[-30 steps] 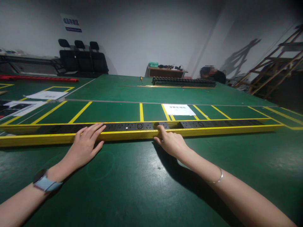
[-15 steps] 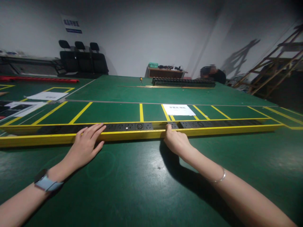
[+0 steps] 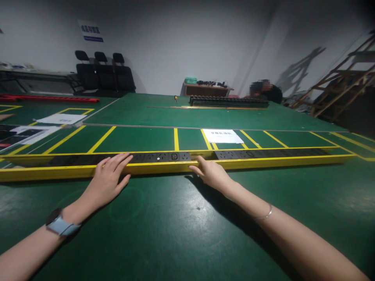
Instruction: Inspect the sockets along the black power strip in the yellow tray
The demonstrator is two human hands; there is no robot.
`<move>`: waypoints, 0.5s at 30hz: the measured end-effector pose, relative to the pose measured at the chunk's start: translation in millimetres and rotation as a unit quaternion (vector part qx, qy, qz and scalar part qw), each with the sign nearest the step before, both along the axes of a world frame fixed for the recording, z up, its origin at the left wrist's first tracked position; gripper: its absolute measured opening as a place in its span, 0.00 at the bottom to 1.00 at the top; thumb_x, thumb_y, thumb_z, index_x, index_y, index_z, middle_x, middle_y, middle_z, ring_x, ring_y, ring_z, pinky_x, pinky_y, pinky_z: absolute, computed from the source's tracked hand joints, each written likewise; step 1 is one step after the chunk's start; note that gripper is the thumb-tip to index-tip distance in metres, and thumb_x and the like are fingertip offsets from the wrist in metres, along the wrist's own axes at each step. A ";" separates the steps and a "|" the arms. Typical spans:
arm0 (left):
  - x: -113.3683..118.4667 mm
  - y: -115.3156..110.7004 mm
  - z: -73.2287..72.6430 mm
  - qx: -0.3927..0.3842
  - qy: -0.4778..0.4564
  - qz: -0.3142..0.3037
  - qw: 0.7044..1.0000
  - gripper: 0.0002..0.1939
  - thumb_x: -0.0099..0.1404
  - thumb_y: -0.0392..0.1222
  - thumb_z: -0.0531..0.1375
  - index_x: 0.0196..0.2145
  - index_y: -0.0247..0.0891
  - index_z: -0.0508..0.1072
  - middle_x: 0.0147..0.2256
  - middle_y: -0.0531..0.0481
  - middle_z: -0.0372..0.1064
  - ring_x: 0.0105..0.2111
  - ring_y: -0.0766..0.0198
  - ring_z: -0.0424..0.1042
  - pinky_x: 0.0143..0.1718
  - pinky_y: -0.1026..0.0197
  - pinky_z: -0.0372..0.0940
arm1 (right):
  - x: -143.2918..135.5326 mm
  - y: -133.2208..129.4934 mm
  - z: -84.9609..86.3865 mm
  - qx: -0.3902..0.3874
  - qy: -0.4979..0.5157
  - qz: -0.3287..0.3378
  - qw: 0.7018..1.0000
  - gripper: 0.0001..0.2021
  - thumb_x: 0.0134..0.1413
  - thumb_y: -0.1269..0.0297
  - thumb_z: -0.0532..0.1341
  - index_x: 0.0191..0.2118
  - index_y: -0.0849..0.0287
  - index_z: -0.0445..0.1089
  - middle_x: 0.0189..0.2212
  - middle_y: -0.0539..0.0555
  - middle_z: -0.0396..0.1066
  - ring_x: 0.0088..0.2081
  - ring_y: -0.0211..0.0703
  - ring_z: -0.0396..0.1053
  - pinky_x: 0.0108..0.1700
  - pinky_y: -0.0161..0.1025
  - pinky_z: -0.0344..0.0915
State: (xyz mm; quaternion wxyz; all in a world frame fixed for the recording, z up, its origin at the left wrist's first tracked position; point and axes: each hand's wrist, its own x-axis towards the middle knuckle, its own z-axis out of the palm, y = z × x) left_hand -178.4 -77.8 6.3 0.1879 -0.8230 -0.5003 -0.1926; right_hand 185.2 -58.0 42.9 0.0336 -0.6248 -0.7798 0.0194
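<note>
A long yellow channel (image 3: 164,168) lies across the green table, with rows of black socket modules (image 3: 150,157) inside it. My left hand (image 3: 109,177) rests over the channel left of the middle, fingers spread on the modules and front wall, gripping nothing. Near the middle is a gap between the left row and the right row of modules (image 3: 231,155). My right hand (image 3: 211,171) is at this gap, index finger over the channel and thumb apart at its front wall. Nothing shows between these fingers.
Behind the channel, a white paper sign (image 3: 222,136) lies among yellow tape lines. Farther back are a black rack-like strip (image 3: 228,102), thin rods and a screwdriver (image 3: 175,98). A person (image 3: 271,91) is at the far edge. Papers (image 3: 61,118) lie at the left.
My right hand has moved left, and its thumb and index finger have parted. The right row of modules now reaches farther left. My left hand stays on the channel.
</note>
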 end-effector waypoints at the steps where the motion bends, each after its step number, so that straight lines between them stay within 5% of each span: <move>1: -0.2 0.0 0.0 0.000 -0.001 0.000 1.000 0.31 0.68 0.45 0.52 0.66 0.42 0.51 0.63 0.39 0.56 0.62 0.48 0.57 0.61 0.43 0.50 | 0.5 1.8 -2.0 0.002 0.021 0.011 1.000 0.21 0.66 0.45 0.47 0.48 0.56 0.64 0.24 0.52 0.74 0.32 0.45 0.75 0.32 0.34 0.58; 6: -2.5 -1.3 -0.7 -0.005 -0.004 -0.002 1.000 0.32 0.68 0.45 0.52 0.67 0.42 0.49 0.64 0.39 0.55 0.63 0.49 0.56 0.63 0.43 0.48 | 6.6 8.7 -0.3 -0.040 0.112 0.046 0.992 0.20 0.66 0.45 0.48 0.37 0.55 0.67 0.14 0.45 0.66 0.19 0.36 0.67 0.26 0.30 0.53; 15: -5.8 -3.7 -1.7 -0.011 -0.008 -0.013 1.000 0.32 0.68 0.45 0.52 0.68 0.43 0.49 0.64 0.41 0.55 0.64 0.51 0.55 0.64 0.44 0.48 | 32.0 21.9 19.2 -0.183 0.114 -0.014 0.976 0.24 0.65 0.44 0.49 0.42 0.60 0.69 0.16 0.49 0.68 0.13 0.36 0.63 0.18 0.32 0.57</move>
